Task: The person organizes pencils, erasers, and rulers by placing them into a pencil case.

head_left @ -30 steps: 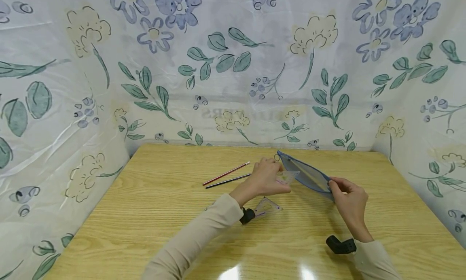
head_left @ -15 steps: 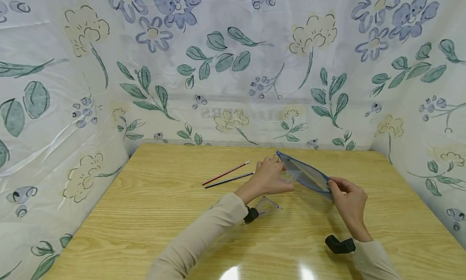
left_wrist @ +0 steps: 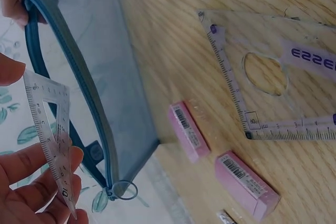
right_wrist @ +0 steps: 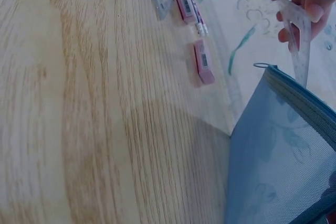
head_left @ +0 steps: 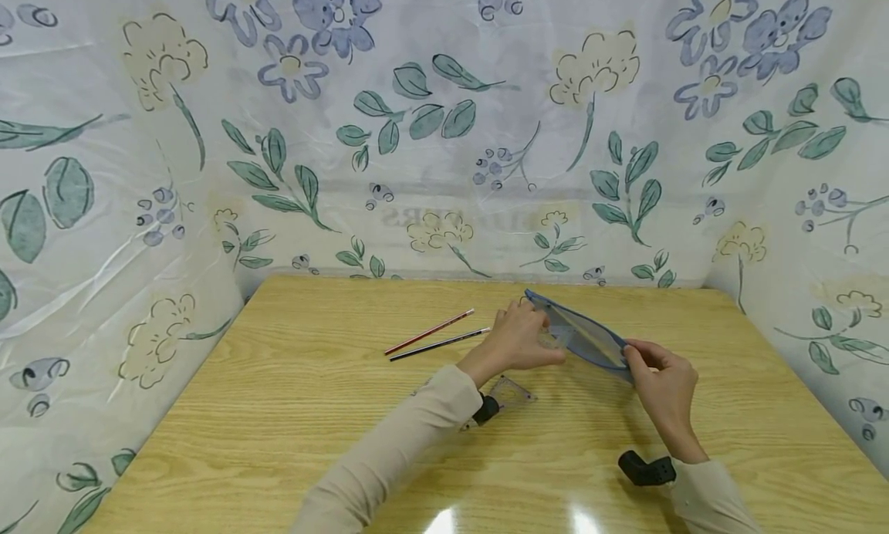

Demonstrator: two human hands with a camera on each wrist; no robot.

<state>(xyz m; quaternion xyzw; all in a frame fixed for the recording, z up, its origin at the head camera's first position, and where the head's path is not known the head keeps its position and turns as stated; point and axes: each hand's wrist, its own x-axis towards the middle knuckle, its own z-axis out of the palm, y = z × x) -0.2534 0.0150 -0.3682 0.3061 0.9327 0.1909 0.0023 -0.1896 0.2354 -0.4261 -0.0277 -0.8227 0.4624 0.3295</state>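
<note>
Above the table, left grip pinches a triangle near the gaping pouch (right grip pinches its edge).

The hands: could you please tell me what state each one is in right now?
Left hand: holding a clear set square between its fingers.
Right hand: holding the blue pouch by one end.

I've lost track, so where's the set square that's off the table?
In the left wrist view, the set square is at the left, held in the left hand, close to the open mouth of the blue pouch.
</note>
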